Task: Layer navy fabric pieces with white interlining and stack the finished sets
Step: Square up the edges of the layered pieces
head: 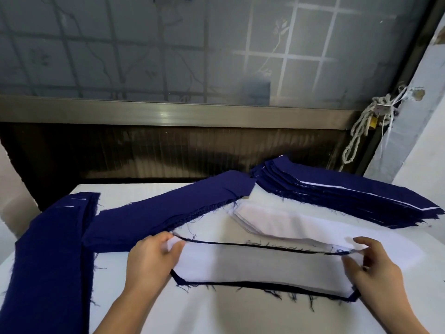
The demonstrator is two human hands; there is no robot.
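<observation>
A white interlining piece [260, 267] lies over a navy fabric piece [265, 285] near the front of the white table [216, 317]; only the navy's frayed edges show around it. My left hand [151, 261] pinches the left end of this set. My right hand [375, 268] pinches its right end. Just beyond lies a pile of white interlining [281, 222]. A pile of navy pieces [168, 210] runs diagonally at the left centre. A stack of layered sets [349, 198], navy with white edges showing, sits at the back right.
Another long navy stack [48, 261] lies along the table's left edge. A frosted window with a metal sill [168, 112] stands behind the table. Knotted white cords [370, 124] hang at the right by a pale wall.
</observation>
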